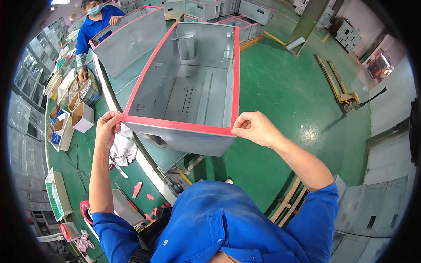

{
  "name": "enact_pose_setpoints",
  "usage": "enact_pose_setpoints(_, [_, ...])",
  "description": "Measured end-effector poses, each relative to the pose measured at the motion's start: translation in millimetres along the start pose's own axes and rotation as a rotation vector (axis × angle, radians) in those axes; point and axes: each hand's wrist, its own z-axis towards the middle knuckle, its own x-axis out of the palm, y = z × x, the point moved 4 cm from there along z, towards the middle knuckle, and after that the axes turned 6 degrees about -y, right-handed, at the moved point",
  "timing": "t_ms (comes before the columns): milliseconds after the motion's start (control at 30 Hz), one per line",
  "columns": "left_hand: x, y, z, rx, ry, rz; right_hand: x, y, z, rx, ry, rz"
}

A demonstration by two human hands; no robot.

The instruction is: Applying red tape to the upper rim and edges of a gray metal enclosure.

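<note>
A large grey metal cabinet shell (184, 136) lies in front of me with its open side up. Red tape (175, 123) runs along its rim on the left, right and near edges. Thumb and fingers of my left hand (109, 125) pinch together at the near left corner, on the tape's end. At the near right corner my right hand (256, 128) pinches the tape's other end the same way. Inside the shell I see a row of small holes, a slot and a curved bracket (187, 47). A rectangular cutout (155, 139) shows in its near wall.
Left, a green-topped bench (103, 184) carries cardboard boxes (82, 117), tape rolls (85, 210), a white cloth (124, 147) and red tape scraps. A co-worker (98, 26) stands at another taped shell (131, 44). Right are a pallet jack (346, 94) and a wooden pallet (287, 201).
</note>
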Motion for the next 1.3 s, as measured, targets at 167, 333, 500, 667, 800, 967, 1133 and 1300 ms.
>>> enact_pose_setpoints(167, [0.0,1.7,0.1,-0.003,-0.006,-0.006,-1.5,-5.6,-9.9,-0.019,-0.148,0.178])
enact_pose_setpoints(333, [3.2,1.3,2.5,-0.004,-0.011,-0.019,7.5,-28.0,-20.2,0.066,-0.230,0.546])
enact_pose_setpoints(500, [-2.8,1.2,1.0,-0.013,-0.026,-0.013,25.9,-28.1,-19.8,0.131,-0.297,0.652])
enact_pose_setpoints(667, [0.4,-5.5,-2.8,-0.059,-0.011,0.020,28.9,-23.6,-23.3,0.112,-0.329,0.674])
enact_pose_setpoints(800, [-1.0,-4.5,-2.0,-0.118,0.015,-0.023,32.6,-27.1,-26.8,0.098,-0.335,0.648])
enact_pose_setpoints(967, [0.6,-3.7,5.1,-0.134,0.057,0.004,31.6,-26.1,-26.8,0.119,-0.378,0.590])
enact_pose_setpoints(1133, [-3.7,1.7,8.4,-0.147,0.055,-0.009,31.4,-29.0,-23.6,0.114,-0.366,0.581])
enact_pose_setpoints(1300, [-2.2,0.6,9.0,-0.117,0.077,0.014,33.5,-27.4,-21.6,0.084,-0.374,0.580])
